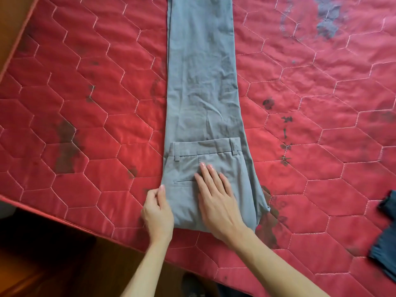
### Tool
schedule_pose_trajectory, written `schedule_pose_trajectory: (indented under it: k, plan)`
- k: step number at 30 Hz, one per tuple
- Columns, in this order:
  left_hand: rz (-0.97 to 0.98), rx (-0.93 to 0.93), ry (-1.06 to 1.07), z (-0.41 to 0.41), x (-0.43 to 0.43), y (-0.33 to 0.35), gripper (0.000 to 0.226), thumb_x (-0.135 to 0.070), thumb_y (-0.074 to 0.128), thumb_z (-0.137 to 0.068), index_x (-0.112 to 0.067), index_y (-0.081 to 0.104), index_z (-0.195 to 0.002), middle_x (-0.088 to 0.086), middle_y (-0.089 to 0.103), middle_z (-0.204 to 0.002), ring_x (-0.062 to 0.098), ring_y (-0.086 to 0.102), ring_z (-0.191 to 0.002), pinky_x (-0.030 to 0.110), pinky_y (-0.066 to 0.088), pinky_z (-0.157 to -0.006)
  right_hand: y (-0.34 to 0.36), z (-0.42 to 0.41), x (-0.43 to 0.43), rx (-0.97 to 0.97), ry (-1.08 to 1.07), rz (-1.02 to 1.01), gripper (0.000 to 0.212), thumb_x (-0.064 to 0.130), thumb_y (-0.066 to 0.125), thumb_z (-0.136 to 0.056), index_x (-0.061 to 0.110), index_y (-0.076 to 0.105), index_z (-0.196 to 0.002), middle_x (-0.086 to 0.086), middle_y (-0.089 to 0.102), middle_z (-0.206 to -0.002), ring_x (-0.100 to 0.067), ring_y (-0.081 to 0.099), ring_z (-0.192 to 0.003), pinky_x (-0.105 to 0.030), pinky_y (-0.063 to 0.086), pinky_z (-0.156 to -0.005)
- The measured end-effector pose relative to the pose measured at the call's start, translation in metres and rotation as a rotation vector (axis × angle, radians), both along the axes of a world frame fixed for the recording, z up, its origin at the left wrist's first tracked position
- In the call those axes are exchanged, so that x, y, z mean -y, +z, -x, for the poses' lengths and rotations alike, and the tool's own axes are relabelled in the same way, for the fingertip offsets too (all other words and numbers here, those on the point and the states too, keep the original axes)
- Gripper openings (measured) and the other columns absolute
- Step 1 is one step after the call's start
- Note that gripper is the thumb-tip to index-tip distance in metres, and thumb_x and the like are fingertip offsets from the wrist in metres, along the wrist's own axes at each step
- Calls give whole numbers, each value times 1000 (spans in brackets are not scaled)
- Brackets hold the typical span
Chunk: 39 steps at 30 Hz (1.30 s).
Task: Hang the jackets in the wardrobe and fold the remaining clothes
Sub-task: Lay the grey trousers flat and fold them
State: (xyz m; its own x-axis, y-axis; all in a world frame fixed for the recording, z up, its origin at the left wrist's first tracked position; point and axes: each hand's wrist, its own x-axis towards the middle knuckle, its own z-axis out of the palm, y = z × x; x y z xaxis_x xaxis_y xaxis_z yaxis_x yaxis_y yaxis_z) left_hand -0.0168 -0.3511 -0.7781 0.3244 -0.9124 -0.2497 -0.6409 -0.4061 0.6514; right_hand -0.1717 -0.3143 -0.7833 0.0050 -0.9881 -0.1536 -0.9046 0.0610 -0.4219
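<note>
A pair of grey trousers (201, 82) lies lengthwise on a red quilted mattress (85, 116), legs stacked and running away from me past the top of the view. The waistband part is folded over onto the legs near the front edge. My right hand (216, 200) rests flat, fingers spread, on that folded seat part beside the back pocket. My left hand (157, 211) sits at the trousers' left edge, fingers curled and pinching the fabric edge.
A dark navy garment (385, 239) lies at the mattress's right edge. The mattress has dark stains and a worn grey patch (325, 16) at the far right. Wooden floor (32, 264) shows below the mattress's near-left edge.
</note>
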Motion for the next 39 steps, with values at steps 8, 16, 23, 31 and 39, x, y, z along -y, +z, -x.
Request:
schedule_pose_trajectory:
  k: [8,16,23,31,39]
  plan:
    - [91,253,-244,14,1,6,26,-14,52,-99,-9,57,-125,13,62,-122,36,63,-107,39,48,-81,-22,19,6,-32,116,-101,61,42,30,-103,11,25,-156,-7,13,-165,-19,6,-153,-40,15,-121]
    - [53,555,-918,33,3,-19,60,-42,32,-102,-22,24,-158,6,11,-167,19,10,-154,58,16,-120,-21,27,2,-50,74,-61,59,32,35,-101,13,25,-156,-7,14,-165,-17,9,-153,-39,14,-122]
    - [1,630,-892,32,1,-27,67,-54,24,-101,-26,10,-160,7,-1,-168,21,1,-155,62,7,-120,-18,59,-18,-131,-66,-93,72,53,38,-99,14,21,-157,-2,12,-166,-14,8,-153,-44,14,-123]
    - [-37,586,-726,27,-6,-17,67,-52,23,-103,-16,14,-160,2,2,-168,22,5,-155,55,19,-120,-17,95,-56,-79,-333,-273,77,64,16,-96,19,10,-159,2,-2,-166,-13,-1,-153,-42,10,-124]
    - [-181,333,-350,-5,-30,13,72,-55,50,-95,-14,31,-151,15,44,-139,36,51,-119,47,48,-91,17,77,-77,367,-697,-261,52,46,63,-90,19,50,-133,-1,55,-121,-20,52,-114,-36,44,-95]
